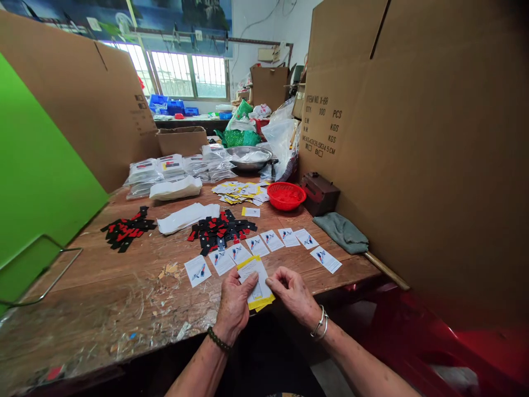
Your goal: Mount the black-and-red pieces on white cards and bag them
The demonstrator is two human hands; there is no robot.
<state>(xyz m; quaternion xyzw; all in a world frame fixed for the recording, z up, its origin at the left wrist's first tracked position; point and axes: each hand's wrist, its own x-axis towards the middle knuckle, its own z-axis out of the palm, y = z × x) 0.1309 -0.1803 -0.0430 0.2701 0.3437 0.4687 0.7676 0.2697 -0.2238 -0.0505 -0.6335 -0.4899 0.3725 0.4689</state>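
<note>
L hand (235, 299) is clamped on the stack (263, 290), thumb on top, right over the worktop's (107, 286) front edge. R hand (295, 295) has thumb & fingertip tog. at the stack's R side; can't tell if a card's btwn them. If the L thumb goes slack, the stack might slide & drop. If R fingers pinch 2 cards, they may stick tog. Next back, a row of cards (257, 246): a knock could mess it up, esp. w/ the pile (223, 225) so close behind. Near the R edge, a cloth (341, 232) w/ a stick (388, 270) takes room. Then a basket (285, 206) & yellow heap (242, 192). Toward the back edge, bags (177, 168) & a pan (248, 166) block the way.
</note>
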